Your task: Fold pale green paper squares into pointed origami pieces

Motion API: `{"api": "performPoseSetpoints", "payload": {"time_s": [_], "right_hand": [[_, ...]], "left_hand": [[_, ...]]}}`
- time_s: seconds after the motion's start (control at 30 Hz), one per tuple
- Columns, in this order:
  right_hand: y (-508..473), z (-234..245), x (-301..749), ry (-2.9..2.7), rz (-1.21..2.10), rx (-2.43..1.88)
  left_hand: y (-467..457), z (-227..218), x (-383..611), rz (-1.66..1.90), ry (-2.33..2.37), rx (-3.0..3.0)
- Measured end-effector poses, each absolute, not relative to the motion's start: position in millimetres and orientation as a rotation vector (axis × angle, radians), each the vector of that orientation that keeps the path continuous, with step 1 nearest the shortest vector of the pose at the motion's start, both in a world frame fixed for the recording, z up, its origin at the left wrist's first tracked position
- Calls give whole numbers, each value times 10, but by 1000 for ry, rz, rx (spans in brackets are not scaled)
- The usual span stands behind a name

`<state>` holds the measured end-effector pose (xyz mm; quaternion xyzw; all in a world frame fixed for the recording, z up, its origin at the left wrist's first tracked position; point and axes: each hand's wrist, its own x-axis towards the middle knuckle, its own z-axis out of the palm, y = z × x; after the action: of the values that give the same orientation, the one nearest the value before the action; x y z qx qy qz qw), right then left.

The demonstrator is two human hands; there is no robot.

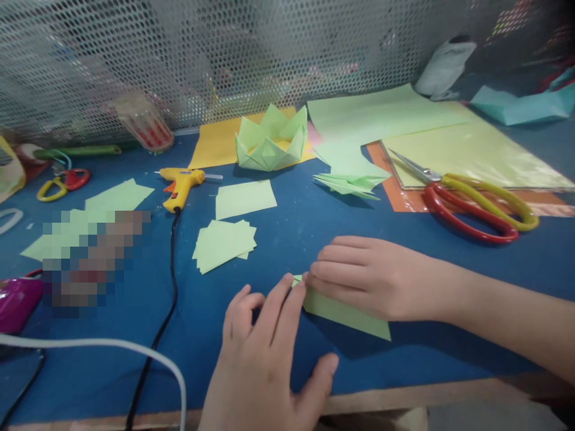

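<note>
A small light green paper piece (348,314) lies on the blue table top (287,233) near the front edge. My right hand (368,278) lies flat on it, fingers stretched out to the left and pressing its left corner. My left hand (269,359) comes from below; its index and middle fingertips touch the same corner, thumb spread to the right, the other fingers curled. Neither hand grips anything.
A stack of green paper squares (224,242), a single square (245,199) and a yellow glue gun (182,185) with black cord lie left of centre. A folded green paper crown (272,140) sits on orange paper. Red-yellow scissors (476,200) rest on paper sheets at right. Mesh wall behind.
</note>
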<state>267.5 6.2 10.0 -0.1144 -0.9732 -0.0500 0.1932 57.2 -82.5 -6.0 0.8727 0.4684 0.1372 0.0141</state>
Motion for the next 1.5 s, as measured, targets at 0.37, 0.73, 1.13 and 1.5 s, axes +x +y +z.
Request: {"api": "performPoseSetpoints", "payload": {"time_s": [0.37, 0.73, 1.13, 1.5], "right_hand": [[68, 168, 2740, -2846, -109, -366], [69, 188, 2786, -2689, 488, -569], [125, 124, 2812, -2728, 173, -484], [135, 215, 2860, -2757, -187, -428]], "left_hand": [[-819, -17, 589, 401, 1504, 2696], [-832, -2, 606, 389, 1521, 2657], [-859, 9, 606, 350, 1539, 2620], [-853, 13, 609, 350, 1542, 2617]]}}
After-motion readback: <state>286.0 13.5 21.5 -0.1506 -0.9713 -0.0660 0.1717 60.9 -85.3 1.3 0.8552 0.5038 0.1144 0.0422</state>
